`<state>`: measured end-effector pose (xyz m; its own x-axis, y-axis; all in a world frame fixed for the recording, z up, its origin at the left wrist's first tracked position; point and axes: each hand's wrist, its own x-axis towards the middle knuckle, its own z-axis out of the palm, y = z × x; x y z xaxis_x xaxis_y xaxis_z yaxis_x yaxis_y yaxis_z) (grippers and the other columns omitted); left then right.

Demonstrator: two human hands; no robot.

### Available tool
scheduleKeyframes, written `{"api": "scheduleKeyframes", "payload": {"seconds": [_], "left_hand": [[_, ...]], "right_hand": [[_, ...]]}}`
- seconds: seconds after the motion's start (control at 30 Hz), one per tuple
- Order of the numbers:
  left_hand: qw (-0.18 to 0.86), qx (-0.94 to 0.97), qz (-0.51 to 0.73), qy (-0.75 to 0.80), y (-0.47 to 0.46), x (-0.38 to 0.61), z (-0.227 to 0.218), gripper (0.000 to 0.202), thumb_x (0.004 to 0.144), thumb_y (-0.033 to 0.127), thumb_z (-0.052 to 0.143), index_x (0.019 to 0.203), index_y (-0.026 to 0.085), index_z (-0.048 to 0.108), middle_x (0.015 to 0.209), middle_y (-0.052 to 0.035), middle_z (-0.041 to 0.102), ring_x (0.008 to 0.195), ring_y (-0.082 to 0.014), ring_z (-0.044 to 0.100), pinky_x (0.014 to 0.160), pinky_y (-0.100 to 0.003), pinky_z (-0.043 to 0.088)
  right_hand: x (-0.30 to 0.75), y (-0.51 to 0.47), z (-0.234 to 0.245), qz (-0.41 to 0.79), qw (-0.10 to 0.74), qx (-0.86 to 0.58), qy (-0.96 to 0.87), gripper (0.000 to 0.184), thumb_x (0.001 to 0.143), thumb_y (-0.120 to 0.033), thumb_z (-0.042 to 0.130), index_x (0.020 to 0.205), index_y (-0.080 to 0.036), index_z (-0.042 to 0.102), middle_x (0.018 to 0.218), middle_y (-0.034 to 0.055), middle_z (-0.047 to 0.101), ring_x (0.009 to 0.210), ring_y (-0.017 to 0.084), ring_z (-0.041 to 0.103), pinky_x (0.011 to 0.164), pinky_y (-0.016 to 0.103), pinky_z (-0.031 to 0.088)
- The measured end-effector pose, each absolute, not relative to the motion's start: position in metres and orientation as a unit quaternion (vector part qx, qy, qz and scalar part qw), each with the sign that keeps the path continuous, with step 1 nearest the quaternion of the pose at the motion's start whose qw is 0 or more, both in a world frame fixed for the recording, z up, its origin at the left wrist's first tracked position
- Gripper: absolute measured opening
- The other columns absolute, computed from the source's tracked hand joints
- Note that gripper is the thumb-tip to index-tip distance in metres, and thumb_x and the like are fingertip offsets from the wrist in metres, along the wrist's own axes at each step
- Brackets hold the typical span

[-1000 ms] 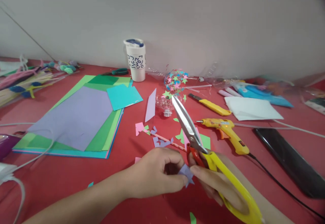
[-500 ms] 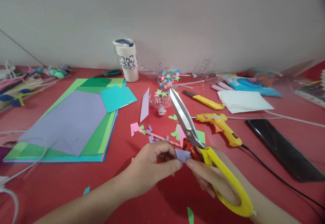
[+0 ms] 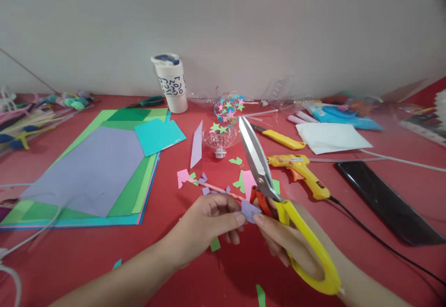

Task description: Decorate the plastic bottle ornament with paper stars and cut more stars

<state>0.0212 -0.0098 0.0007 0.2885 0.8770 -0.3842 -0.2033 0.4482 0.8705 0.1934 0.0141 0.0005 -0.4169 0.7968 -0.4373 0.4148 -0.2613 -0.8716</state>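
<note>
A small piece of purple paper [image 3: 250, 211] is pinched between the thumb and fingers of my left hand [image 3: 207, 223]. My right hand [image 3: 284, 235] grips its other edge with thumb and fingertip. Scissors [image 3: 259, 167] with yellow and red handles also hang in my right hand, blades pointing up and away from me, nearly closed. Beyond my hands lie a pink paper scrap [image 3: 183, 177], several purple and green bits, and a thin pink stick [image 3: 219, 188]. Behind these sits a clear plastic bottle piece [image 3: 219, 140] with paper stars [image 3: 230, 109] around it.
Coloured paper sheets [image 3: 87, 167] are stacked at left, near a white tumbler [image 3: 172, 86]. On the right lie a yellow cutter [image 3: 284, 139], a corded glue gun [image 3: 303, 170], a white folded sheet [image 3: 332, 137] and a black phone [image 3: 386, 200]. A wall [image 3: 223, 28] stands behind.
The purple piece has turned slightly between my fingers, and my left fingertips have shifted a little on it. A green scrap now shows below my left hand. The view has moved slightly.
</note>
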Motion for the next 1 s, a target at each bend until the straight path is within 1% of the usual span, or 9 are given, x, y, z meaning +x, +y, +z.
{"api": "scheduleKeyframes", "payload": {"seconds": [0.07,0.13,0.23,0.3,0.4,0.57,0.77,0.87,1.0], "left_hand": [[0.695,0.359,0.408,0.471,-0.009,0.020,0.002,0.017,0.070,0.028,0.066,0.066,0.016,0.055,0.059,0.0045,0.055,0.048,-0.0074,0.054,0.051,-0.021,0.040],[0.659,0.359,0.454,0.480,-0.007,0.016,0.005,0.014,0.073,0.025,0.064,0.068,0.017,0.055,0.058,0.0051,0.055,0.049,-0.0069,0.053,0.053,-0.021,0.041],[0.588,0.358,0.539,0.485,-0.004,0.006,0.008,0.012,0.078,0.022,0.060,0.069,0.018,0.055,0.059,0.0054,0.058,0.051,-0.0059,0.052,0.056,-0.019,0.041],[0.541,0.353,0.590,0.485,-0.001,0.000,0.010,0.013,0.081,0.021,0.058,0.069,0.019,0.054,0.060,0.0056,0.058,0.052,-0.0057,0.051,0.056,-0.018,0.041],[0.498,0.339,0.636,0.482,0.002,-0.006,0.012,0.014,0.083,0.021,0.057,0.070,0.019,0.054,0.061,0.0057,0.058,0.053,-0.0058,0.051,0.054,-0.017,0.040],[0.498,0.346,0.637,0.476,0.000,-0.005,0.014,0.015,0.083,0.021,0.056,0.069,0.019,0.055,0.060,0.0057,0.056,0.053,-0.0056,0.051,0.053,-0.017,0.041],[0.496,0.355,0.630,0.481,-0.001,-0.003,0.015,0.012,0.080,0.018,0.057,0.068,0.018,0.055,0.058,0.0050,0.056,0.051,-0.0057,0.050,0.052,-0.018,0.041],[0.497,0.359,0.626,0.481,0.000,-0.004,0.015,0.013,0.080,0.017,0.056,0.067,0.018,0.055,0.057,0.0052,0.057,0.050,-0.0053,0.050,0.051,-0.017,0.040],[0.502,0.361,0.619,0.484,0.000,-0.004,0.016,0.014,0.080,0.018,0.056,0.066,0.018,0.055,0.055,0.0054,0.056,0.049,-0.0050,0.050,0.051,-0.017,0.041]], "right_hand": [[0.194,0.016,0.003,0.592,0.157,-0.501,-0.612,0.043,0.075,-0.065,0.048,0.071,-0.022,0.042,0.040,-0.0095,0.038,0.031,0.007,0.036,0.031,0.019,0.027],[0.197,0.018,0.007,0.586,0.168,-0.470,-0.639,0.050,0.074,-0.071,0.047,0.069,-0.022,0.039,0.044,-0.0099,0.034,0.034,0.006,0.032,0.032,0.019,0.024],[0.202,0.020,0.011,0.588,0.158,-0.431,-0.666,0.057,0.070,-0.078,0.044,0.076,-0.022,0.039,0.055,-0.0091,0.031,0.042,0.006,0.028,0.039,0.022,0.023],[0.205,0.020,0.011,0.574,0.129,-0.431,-0.684,0.058,0.072,-0.078,0.042,0.081,-0.021,0.039,0.062,-0.0073,0.032,0.050,0.008,0.027,0.045,0.024,0.023],[0.207,0.018,0.009,0.549,0.085,-0.428,-0.713,0.055,0.075,-0.075,0.042,0.080,-0.021,0.039,0.065,-0.0059,0.031,0.057,0.011,0.026,0.049,0.025,0.022],[0.206,0.015,0.011,0.560,0.090,-0.396,-0.722,0.052,0.077,-0.072,0.044,0.075,-0.020,0.041,0.068,-0.0038,0.035,0.060,0.012,0.030,0.050,0.024,0.024],[0.202,0.017,0.018,0.585,0.078,-0.374,-0.716,0.053,0.076,-0.075,0.041,0.073,-0.022,0.036,0.064,-0.0058,0.032,0.049,0.008,0.031,0.044,0.023,0.025],[0.199,0.015,0.023,0.589,0.084,-0.387,-0.704,0.055,0.074,-0.077,0.041,0.070,-0.023,0.033,0.063,-0.0056,0.030,0.049,0.009,0.032,0.044,0.023,0.027],[0.196,0.009,0.028,0.582,0.115,-0.431,-0.680,0.057,0.071,-0.079,0.044,0.067,-0.024,0.029,0.063,-0.0056,0.028,0.050,0.010,0.033,0.044,0.023,0.030]]}}
